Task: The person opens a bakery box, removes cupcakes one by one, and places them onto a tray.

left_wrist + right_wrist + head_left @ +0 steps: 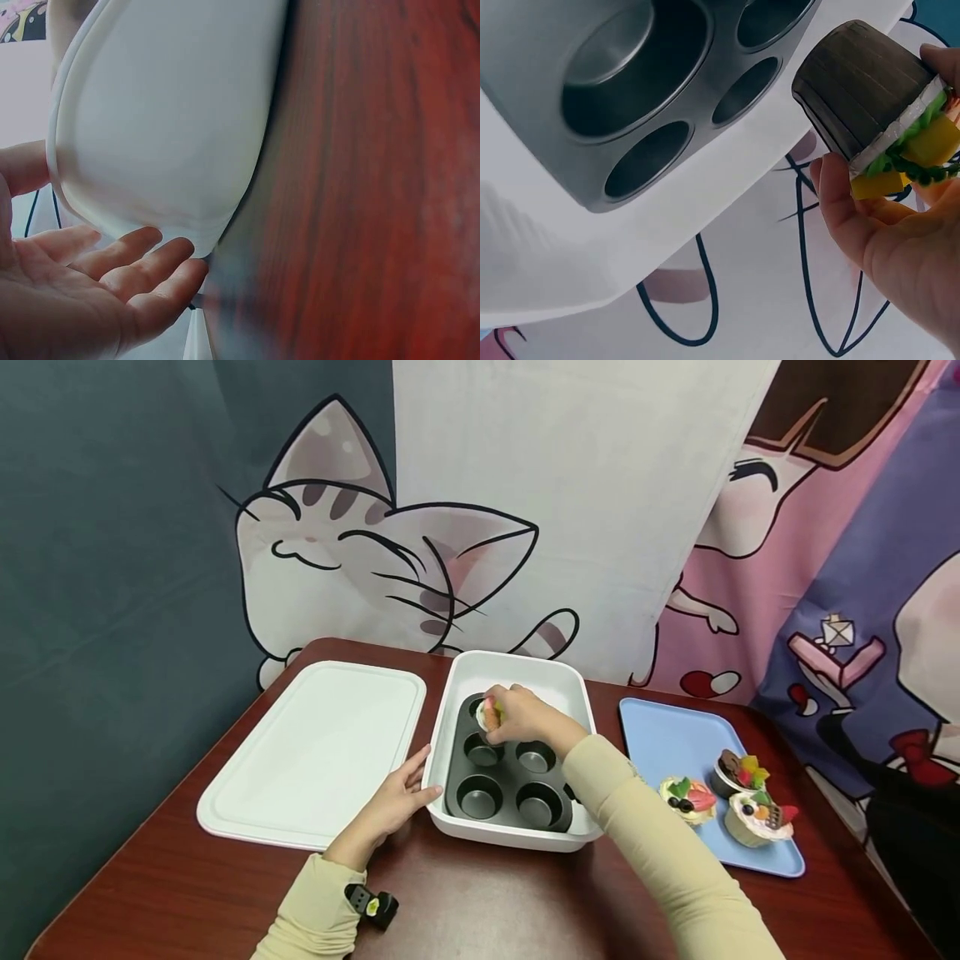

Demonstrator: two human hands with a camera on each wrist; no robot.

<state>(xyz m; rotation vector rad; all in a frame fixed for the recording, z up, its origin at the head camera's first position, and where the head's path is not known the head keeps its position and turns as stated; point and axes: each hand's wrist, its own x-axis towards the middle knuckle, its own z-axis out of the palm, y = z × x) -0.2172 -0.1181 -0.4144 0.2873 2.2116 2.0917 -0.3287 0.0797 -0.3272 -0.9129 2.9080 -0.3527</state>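
Observation:
My right hand [521, 714] grips a toy cupcake [866, 86] over the far-left part of the muffin tin [508, 768]. In the right wrist view the cupcake is tilted, showing its dark brown cup and white rim, with yellow and green topping partly hidden by my fingers. The dark grey tin lies inside a deep white bin [517, 842]; its visible front wells hold nothing. My left hand [393, 797] touches the bin's left side near the front corner. Its fingers lie spread and relaxed against the outer wall [165, 120].
A white lid [322, 743] lies flat on the left. To the right is a blue tray [663, 731] bearing a chocolate cupcake [727, 777] and two pale cupcakes with fruit [688, 802]. A cartoon-print curtain [480, 443] hangs behind the dark red table [480, 902].

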